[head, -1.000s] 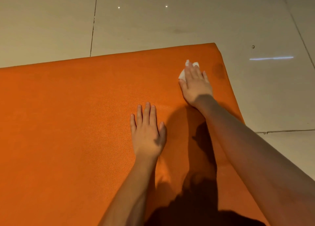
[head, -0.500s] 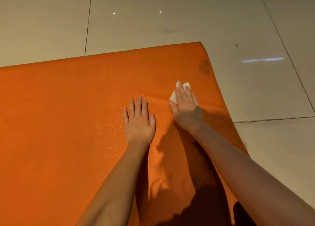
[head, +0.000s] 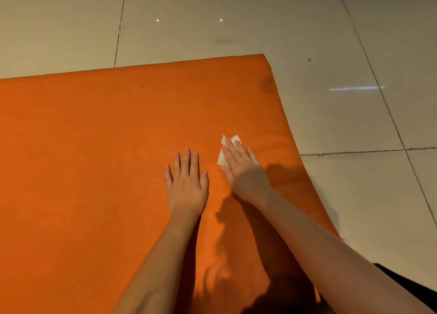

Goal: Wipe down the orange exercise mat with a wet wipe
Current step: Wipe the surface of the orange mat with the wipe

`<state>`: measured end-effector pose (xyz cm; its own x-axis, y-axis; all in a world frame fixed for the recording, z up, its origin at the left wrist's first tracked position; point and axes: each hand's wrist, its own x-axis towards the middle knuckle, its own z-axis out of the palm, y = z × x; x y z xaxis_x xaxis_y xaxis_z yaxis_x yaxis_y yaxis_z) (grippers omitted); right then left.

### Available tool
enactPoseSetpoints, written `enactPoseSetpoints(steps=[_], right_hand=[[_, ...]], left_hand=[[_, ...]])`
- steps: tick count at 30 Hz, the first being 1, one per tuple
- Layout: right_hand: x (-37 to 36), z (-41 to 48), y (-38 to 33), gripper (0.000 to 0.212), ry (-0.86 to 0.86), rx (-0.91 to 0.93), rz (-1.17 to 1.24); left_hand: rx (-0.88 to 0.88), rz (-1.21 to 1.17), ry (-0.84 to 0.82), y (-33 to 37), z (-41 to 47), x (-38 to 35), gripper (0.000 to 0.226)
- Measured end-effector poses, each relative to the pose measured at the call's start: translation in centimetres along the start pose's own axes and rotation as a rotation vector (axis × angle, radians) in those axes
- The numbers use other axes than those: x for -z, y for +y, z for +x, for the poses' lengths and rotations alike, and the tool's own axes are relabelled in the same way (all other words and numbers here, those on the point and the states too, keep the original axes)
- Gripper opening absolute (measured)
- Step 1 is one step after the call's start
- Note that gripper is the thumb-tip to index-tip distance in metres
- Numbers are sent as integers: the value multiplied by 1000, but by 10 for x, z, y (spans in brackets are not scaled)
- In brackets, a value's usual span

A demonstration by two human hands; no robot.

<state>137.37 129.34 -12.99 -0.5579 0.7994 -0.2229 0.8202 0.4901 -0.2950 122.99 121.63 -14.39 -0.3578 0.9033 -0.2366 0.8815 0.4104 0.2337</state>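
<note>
Orange textured exercise mat (head: 94, 171): dark smudge (head: 266, 84) near far-right corner | right hand (head: 246, 171): straight fingers pressing white wet wipe (head: 221, 158) | left hand (head: 186, 183): fingers together

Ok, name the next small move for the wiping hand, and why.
Probably slide the right hand and wet wipe forward over the mat to the dark smudge near its far right corner, which may need wiping; the left hand lies flat, bracing.

wipe (head: 223, 156) under right hand (head: 244, 171), left hand (head: 186, 183) beside, on mat (head: 82, 160)
</note>
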Motion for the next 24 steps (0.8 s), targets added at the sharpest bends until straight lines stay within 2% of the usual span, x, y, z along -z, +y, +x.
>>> enactPoseSetpoints(steps=[2,6,11,15,17,19,21,24], right_hand=[[4,-9,13,57,-38,-25,-63],[9,-29,9,58,-46,-166,-34],[6,-71,-2,59,-150,-15,-20],[7,-86,7,59,-130,-163,-64],[5,-98,-7,70,-138,-171,-27],[2,-116,-18,81,-189,-73,-4],[7,-129,-14,68,-233,-6,-36],[18,-137,-3,57,-261,-82,-64]], left_hand=[[-1,22,-54,1,3,6,59],[11,11,-138,6,-6,18,62],[-23,44,-175,11,-48,10,61],[-10,41,-234,13,-47,17,62],[-20,46,-271,15,-56,20,64],[-32,56,-287,17,-72,18,63],[-24,51,-289,21,-87,15,61],[-15,29,-311,26,-100,16,59]])
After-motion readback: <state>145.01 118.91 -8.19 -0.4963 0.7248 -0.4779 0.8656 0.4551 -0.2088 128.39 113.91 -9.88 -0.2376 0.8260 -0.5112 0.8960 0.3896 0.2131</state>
